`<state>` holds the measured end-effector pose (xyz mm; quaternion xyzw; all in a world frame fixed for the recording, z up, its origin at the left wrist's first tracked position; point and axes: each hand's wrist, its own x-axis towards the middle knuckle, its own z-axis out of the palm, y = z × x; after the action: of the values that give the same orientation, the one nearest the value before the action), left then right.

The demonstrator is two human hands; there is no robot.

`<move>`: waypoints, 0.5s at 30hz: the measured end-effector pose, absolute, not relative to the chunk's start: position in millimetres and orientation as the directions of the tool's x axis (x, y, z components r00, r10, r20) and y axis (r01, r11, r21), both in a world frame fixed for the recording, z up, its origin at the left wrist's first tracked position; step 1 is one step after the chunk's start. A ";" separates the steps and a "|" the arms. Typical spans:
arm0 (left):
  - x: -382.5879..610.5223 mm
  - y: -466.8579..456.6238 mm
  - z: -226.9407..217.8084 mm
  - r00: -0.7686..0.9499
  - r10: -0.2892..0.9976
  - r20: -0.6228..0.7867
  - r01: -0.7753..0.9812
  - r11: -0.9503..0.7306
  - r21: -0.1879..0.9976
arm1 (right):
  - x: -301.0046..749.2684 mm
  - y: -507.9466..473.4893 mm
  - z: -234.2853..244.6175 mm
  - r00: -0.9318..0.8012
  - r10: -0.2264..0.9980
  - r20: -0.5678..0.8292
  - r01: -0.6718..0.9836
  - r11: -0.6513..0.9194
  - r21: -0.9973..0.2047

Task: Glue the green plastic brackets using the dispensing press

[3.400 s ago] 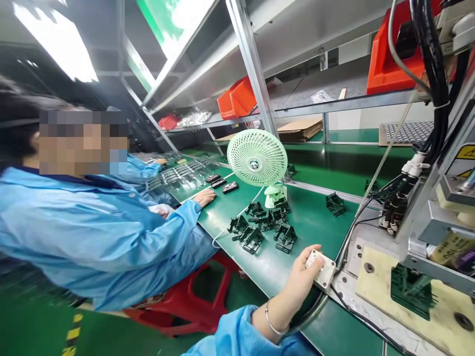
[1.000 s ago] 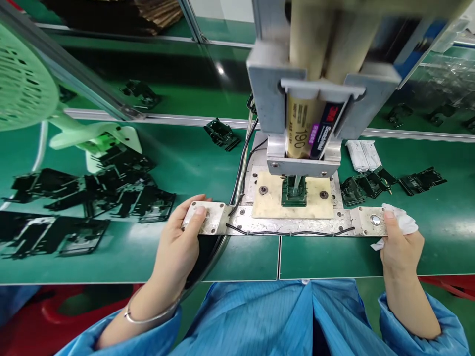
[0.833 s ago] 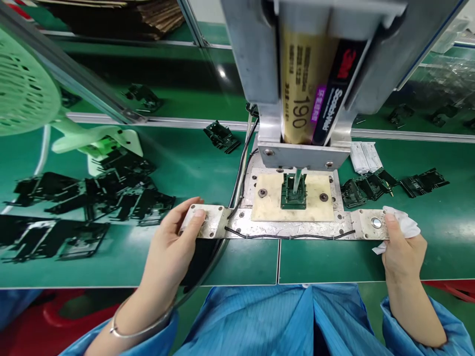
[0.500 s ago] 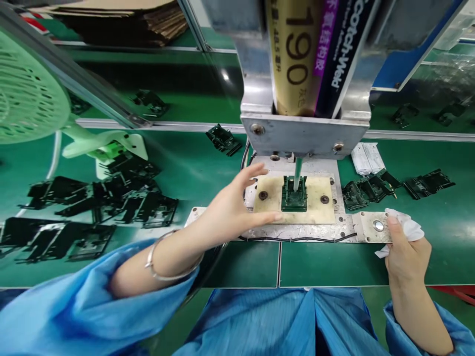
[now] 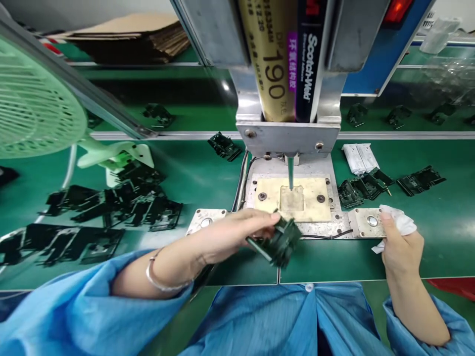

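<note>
Between its thumb and fingers, my left hand [image 5: 237, 232] grips a dark green circuit-board part [image 5: 280, 243], tilted and slightly blurred, just in front of the fixture. The cream fixture plate [image 5: 315, 207] has a bare square recess under the green dispensing nozzle [image 5: 290, 170]. That nozzle hangs below a metal holder [image 5: 289, 133] carrying a gold and dark-blue adhesive cartridge [image 5: 276, 74]. My right hand [image 5: 403, 247] is closed on a crumpled white tissue [image 5: 403, 222], beside the round button [image 5: 372, 221] at the fixture's right end.
Several dark boards [image 5: 129, 198] lie to the left by a green fan [image 5: 37, 99]. More boards [image 5: 352, 190] lie on the right near white packets [image 5: 359, 157]. A metal rail [image 5: 401, 135] crosses behind. Cardboard sheets [image 5: 129, 39] are stacked at the back left.
The circuit-board part has left the fixture recess and is now in my left hand, which closed on it and drew it toward me. My right hand still holds the tissue. The view shifted slightly.
</note>
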<state>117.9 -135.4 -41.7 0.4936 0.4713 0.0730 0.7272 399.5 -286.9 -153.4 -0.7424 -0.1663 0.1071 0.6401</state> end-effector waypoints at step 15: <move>112.3 -210.6 -40.3 0.772 0.099 -0.627 0.377 0.724 0.578 | 289.3 -302.0 -36.0 -0.300 0.823 0.482 0.429 0.568 -0.703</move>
<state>112.3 -210.6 -40.3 0.3628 0.3277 -0.0800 0.8687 289.3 -302.0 -36.0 -0.4047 -0.7732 0.2286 0.4314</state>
